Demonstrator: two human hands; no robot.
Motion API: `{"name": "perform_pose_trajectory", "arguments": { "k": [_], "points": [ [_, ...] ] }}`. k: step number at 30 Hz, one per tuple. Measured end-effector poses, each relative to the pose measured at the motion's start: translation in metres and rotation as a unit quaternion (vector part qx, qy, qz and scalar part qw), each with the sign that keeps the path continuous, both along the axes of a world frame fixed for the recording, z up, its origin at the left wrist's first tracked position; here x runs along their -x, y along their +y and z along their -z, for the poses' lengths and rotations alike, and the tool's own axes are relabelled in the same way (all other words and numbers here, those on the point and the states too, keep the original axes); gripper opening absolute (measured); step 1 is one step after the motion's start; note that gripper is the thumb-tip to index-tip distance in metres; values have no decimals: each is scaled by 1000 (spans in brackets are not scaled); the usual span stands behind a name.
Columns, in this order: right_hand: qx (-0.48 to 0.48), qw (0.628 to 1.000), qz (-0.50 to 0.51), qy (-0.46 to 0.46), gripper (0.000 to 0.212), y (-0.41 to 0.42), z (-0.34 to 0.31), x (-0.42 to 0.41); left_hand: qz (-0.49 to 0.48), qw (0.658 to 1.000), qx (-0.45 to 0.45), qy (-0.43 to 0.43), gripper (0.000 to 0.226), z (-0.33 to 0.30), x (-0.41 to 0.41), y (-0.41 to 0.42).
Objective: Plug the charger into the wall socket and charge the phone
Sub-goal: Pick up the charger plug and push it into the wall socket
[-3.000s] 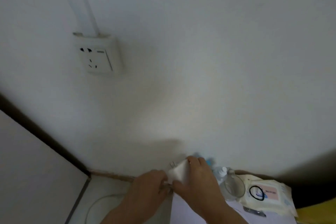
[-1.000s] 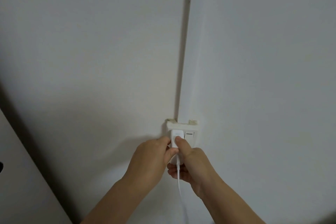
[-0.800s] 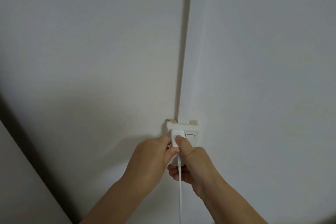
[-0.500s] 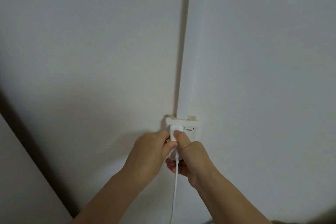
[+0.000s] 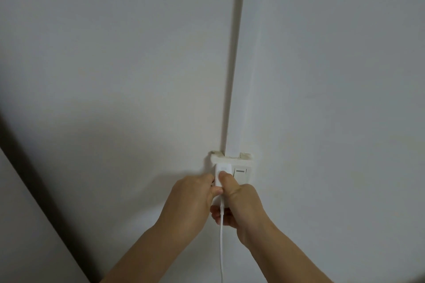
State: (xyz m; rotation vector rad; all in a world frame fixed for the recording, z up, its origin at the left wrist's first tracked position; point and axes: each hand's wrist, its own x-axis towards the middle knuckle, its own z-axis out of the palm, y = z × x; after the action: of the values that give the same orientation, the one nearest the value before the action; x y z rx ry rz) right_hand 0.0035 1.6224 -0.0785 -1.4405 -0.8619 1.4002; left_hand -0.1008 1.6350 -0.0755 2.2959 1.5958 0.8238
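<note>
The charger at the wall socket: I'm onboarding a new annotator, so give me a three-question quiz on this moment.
1. True or false: both hands are on the white charger.
2. Which part of the wall socket shows uncovered beside the charger? A) its rocker switch B) a second plug C) a USB port
3. Fill in: the white cable hangs ___ from the charger, between the forearms.

Key: 1. True: left hand and right hand both grip it, the right thumb pressing its face. 2. A. 3. Down.
</note>
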Motion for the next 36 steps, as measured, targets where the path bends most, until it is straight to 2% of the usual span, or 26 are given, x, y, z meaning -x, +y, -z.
{"name": "perform_pose_trajectory", "arguments": {
  "k": [5,8,14,18,23,30,36],
  "points": [
    [1,1000,-10,-3,40,2,-1,-1,-7,1000,1,-16,29,3,0,3],
    [7,999,-30,-21,47,-1,-5,-1,-18,998,-11,-58,26,3,-1,-3],
    [20,989,-57,-134,59,-20,-7,-11,-23,995,-14,-97,25,6,8,-20],
    [12,966,-69,-248,46,-45,9,-23,-30,998,-18,-60,22,12,22,-41],
    [6,909,-148,-390,28,-72,37,-41,-25,1000,6,3,17,27,33,-69],
    [13,862,-219,-457,30,-106,56,-63,13,999,27,43,18,38,18,-109],
    [31,851,-260,-456,31,-132,78,-95,34,995,63,68,20,63,-25,-141]
  ]
}}
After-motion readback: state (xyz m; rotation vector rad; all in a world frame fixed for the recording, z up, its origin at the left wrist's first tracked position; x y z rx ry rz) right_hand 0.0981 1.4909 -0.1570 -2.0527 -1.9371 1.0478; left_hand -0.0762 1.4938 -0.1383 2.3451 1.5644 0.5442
